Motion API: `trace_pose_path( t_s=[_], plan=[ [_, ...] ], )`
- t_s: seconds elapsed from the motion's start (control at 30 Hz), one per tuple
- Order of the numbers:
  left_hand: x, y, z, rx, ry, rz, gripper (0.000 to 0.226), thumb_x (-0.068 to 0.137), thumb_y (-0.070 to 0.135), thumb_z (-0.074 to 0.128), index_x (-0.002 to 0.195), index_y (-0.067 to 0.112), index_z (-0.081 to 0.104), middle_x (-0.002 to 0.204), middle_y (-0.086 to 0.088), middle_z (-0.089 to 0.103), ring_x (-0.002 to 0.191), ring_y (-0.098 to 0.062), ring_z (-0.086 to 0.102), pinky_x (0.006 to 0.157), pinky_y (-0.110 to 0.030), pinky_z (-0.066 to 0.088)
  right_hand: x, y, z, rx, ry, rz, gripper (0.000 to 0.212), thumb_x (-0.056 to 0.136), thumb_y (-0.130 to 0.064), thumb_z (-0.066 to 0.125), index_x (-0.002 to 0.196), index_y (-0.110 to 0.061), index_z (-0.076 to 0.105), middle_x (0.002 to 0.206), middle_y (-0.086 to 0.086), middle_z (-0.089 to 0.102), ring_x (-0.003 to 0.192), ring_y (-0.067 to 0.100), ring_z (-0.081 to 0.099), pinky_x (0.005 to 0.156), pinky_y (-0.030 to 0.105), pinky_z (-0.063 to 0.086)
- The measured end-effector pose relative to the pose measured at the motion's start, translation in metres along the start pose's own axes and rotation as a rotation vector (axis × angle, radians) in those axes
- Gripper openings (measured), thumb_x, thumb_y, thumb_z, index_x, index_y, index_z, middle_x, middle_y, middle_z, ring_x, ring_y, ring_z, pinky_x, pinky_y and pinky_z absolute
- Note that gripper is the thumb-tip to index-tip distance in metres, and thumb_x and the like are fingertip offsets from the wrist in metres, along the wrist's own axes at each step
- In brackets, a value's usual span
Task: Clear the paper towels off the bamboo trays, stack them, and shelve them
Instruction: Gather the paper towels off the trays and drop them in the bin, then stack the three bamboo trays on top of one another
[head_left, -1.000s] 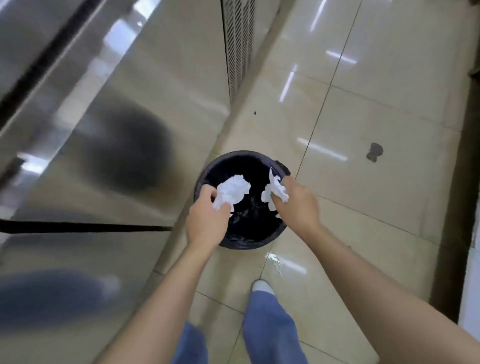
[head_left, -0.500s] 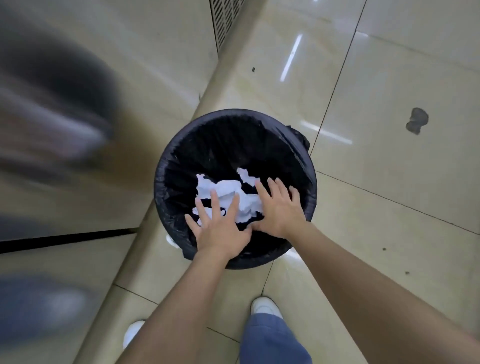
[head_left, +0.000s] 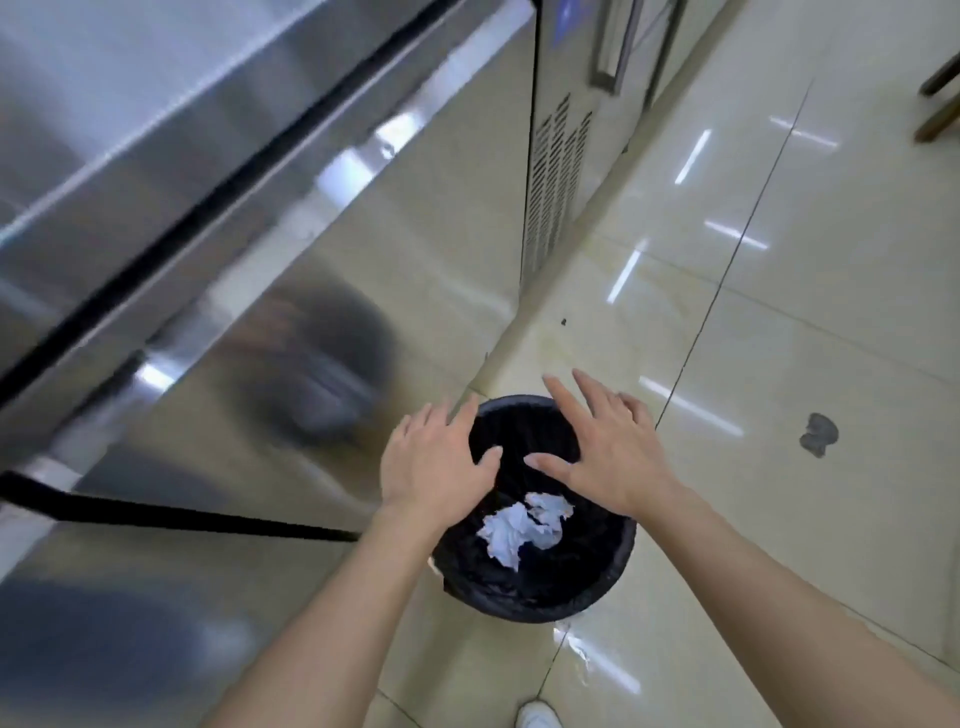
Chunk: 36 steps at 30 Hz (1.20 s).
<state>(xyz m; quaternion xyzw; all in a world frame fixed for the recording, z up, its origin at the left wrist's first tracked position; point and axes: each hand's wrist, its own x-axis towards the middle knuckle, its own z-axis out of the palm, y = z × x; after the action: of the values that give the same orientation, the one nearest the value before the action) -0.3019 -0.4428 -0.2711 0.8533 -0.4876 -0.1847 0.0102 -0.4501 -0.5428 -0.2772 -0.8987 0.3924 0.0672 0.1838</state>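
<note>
Two crumpled paper towels (head_left: 524, 525) lie inside the black bin (head_left: 613, 566) at lower centre. Left hand (head_left: 434, 462) and right hand (head_left: 608, 452) hover above it, fingers spread, holding nothing. Clearing looks done; the bamboo trays, out of view, presumably remain unstacked and unshelved.

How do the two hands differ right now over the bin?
The left hand sits over the bin's left rim, nearer the steel cabinet; the right hand sits over its far right rim, a little further from the camera. The left hand's fingers look closer together and somewhat blurred; the right hand's are spread wider. Both are open, palm down and empty, with the paper towels lying in the bin below.
</note>
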Motion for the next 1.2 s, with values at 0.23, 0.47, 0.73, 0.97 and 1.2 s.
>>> trace_pose_path(
  t_s=[0.23,0.47,0.73,0.97,1.2],
  plan=[
    [-0.037,-0.011,-0.159,-0.079,0.276,0.015,0.067,0.09,0.051,0.04,0.149,0.026,0.017,0.156,-0.005,0.025,0.143,-0.022,0.022,0.116,-0.037,0.016,-0.009,-0.084,-0.167,0.024,0.285,-0.151,0.082,0.078,-0.07,0.039,0.146,-0.037,0.005,0.157,0.007,0.014,0.14,0.023,0.023,0.113,0.04,0.01],
    [-0.101,-0.066,-0.28,-0.106,0.531,-0.04,0.064,0.09,0.051,0.042,0.147,0.029,0.023,0.154,-0.004,0.031,0.142,-0.021,0.026,0.112,-0.035,0.021,-0.04,-0.189,-0.272,-0.01,0.511,-0.277,0.082,0.073,-0.07,0.035,0.145,-0.035,0.015,0.152,0.01,0.029,0.136,0.022,0.033,0.11,0.036,0.015],
    [-0.179,-0.173,-0.345,-0.164,0.617,-0.211,0.069,0.085,0.054,0.036,0.144,0.019,0.033,0.147,-0.01,0.041,0.133,-0.028,0.038,0.108,-0.038,0.029,-0.065,-0.319,-0.291,-0.055,0.485,-0.425,0.078,0.08,-0.067,0.038,0.146,-0.034,0.012,0.153,0.011,0.028,0.136,0.028,0.033,0.112,0.042,0.019],
    [-0.25,-0.272,-0.336,-0.214,0.642,-0.431,0.064,0.091,0.05,0.041,0.147,0.022,0.027,0.153,-0.007,0.032,0.14,-0.023,0.028,0.112,-0.036,0.023,-0.066,-0.427,-0.254,-0.088,0.35,-0.556,0.076,0.084,-0.058,0.046,0.146,-0.031,0.012,0.155,0.008,0.024,0.138,0.025,0.03,0.111,0.04,0.018],
    [-0.299,-0.338,-0.301,-0.248,0.594,-0.663,0.065,0.09,0.051,0.041,0.146,0.022,0.027,0.154,-0.008,0.03,0.141,-0.025,0.027,0.114,-0.041,0.023,-0.067,-0.5,-0.204,-0.065,0.185,-0.645,0.077,0.084,-0.059,0.046,0.146,-0.031,0.009,0.155,0.006,0.021,0.136,0.026,0.031,0.109,0.041,0.019]
  ],
)
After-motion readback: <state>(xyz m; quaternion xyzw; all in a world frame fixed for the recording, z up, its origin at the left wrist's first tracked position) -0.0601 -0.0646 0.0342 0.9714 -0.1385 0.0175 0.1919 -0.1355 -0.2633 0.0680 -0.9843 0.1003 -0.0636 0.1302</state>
